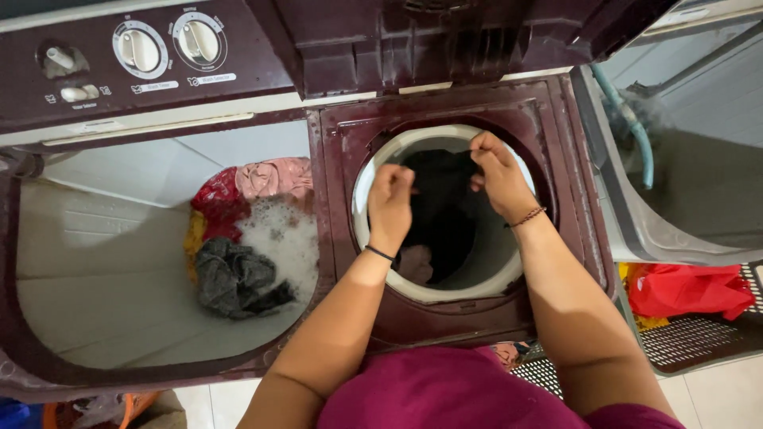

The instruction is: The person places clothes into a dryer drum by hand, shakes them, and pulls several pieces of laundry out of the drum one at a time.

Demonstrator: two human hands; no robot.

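1. Nearest the lens, a magenta shirt (445, 393) fills the bottom edge, and both forearms reach forward from it over the machine.
2. Left hand (389, 199) is closed in a pinch on the near-left edge of a black garment (441, 206); a dark band sits on that wrist.
3. Right hand (497, 171) is likewise closed, fingers bunched on the garment's upper right edge; a beaded bracelet circles that wrist.
4. Held between the two hands, the black garment hangs into the round spin tub (493, 274). Its top edge runs roughly left to right, slightly higher on the right, and its long axis drops straight down into the drum.
5. By my reading, the garment is partly inside, its lower end already in the tub and its top not yet released. A pale piece of cloth lies at the tub's bottom, so some laundry seems already moved across.
6. Left of it, the wash tub (95, 270) holds suds, a grey garment (234, 278), a red cloth (218, 202) and a pink cloth (274, 179), which look left to transfer.
7. Farthest, two control dials (171, 45) sit on the maroon panel, and a red bag (687, 290) lies in a basket at right.
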